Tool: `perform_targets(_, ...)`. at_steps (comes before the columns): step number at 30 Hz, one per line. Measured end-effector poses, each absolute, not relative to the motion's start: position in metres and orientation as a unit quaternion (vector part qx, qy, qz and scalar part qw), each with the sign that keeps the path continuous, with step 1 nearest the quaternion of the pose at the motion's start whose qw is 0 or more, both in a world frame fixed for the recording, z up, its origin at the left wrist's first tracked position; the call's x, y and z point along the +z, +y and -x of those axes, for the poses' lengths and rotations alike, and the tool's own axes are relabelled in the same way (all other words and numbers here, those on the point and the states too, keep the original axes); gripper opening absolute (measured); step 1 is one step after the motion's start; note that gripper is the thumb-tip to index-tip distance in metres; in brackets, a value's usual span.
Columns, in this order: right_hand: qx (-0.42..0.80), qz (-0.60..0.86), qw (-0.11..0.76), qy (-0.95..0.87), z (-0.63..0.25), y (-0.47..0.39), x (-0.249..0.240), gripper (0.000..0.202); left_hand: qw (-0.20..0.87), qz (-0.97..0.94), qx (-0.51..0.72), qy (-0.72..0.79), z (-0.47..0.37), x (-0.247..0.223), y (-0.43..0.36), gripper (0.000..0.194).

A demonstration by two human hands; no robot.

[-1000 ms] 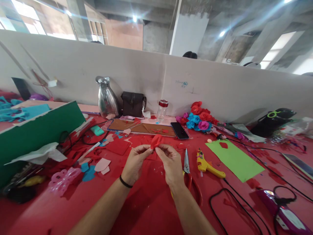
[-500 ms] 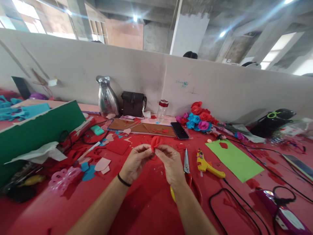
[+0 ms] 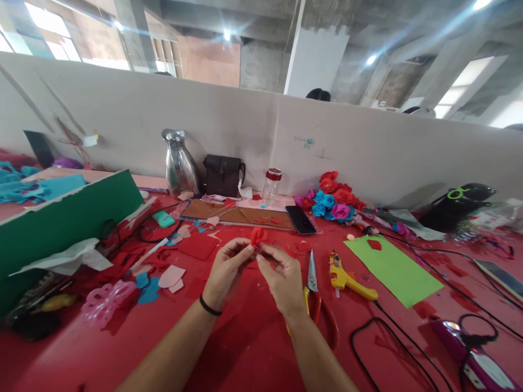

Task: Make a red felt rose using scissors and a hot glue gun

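A small red paper flower (image 3: 259, 236) stands up between my two hands over the middle of the table. My left hand (image 3: 229, 269), with a black band at the wrist, pinches its base between thumb and fingers. From the other side my right hand (image 3: 285, 277) has its fingertips closed in on the same base; the exact contact is partly hidden. Beside my right wrist lie scissors (image 3: 312, 272) with red and yellow handles, points away from me. Farther right rests a yellow glue gun (image 3: 347, 279) with its black cord.
Red, pink and blue paper scraps (image 3: 171, 276) litter the left side, near a green board (image 3: 73, 228). Toward the back stand a steel jug (image 3: 180, 166), a black bag (image 3: 223, 175), a glass jar (image 3: 271, 188) and paper roses (image 3: 337, 196). A green sheet (image 3: 398, 272) lies right, a phone (image 3: 300, 219) behind.
The red paper now shows a rounder, more open top between my fingers. My right hand has shifted slightly down, its thumb and index finger farther apart.
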State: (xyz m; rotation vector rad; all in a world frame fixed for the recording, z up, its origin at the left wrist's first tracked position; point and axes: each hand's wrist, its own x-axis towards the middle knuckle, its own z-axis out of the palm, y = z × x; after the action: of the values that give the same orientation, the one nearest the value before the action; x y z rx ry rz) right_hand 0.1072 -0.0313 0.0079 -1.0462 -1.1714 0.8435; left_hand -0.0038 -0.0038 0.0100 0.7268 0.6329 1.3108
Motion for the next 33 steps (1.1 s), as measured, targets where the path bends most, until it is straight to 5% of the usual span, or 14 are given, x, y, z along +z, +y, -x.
perform_targets(11,0.282,0.498,0.646,-0.505,-0.1004,-0.0392,0.0127,0.016,0.705,-0.299,0.580,0.279,-0.0015,0.0106,-0.0075,0.024)
perform_targets(33,0.322,0.481,0.643,-0.502,-0.1026,-0.0382,0.0159,0.013,0.729,-0.312,0.550,0.262,-0.0017,0.0072,-0.0052,0.023)
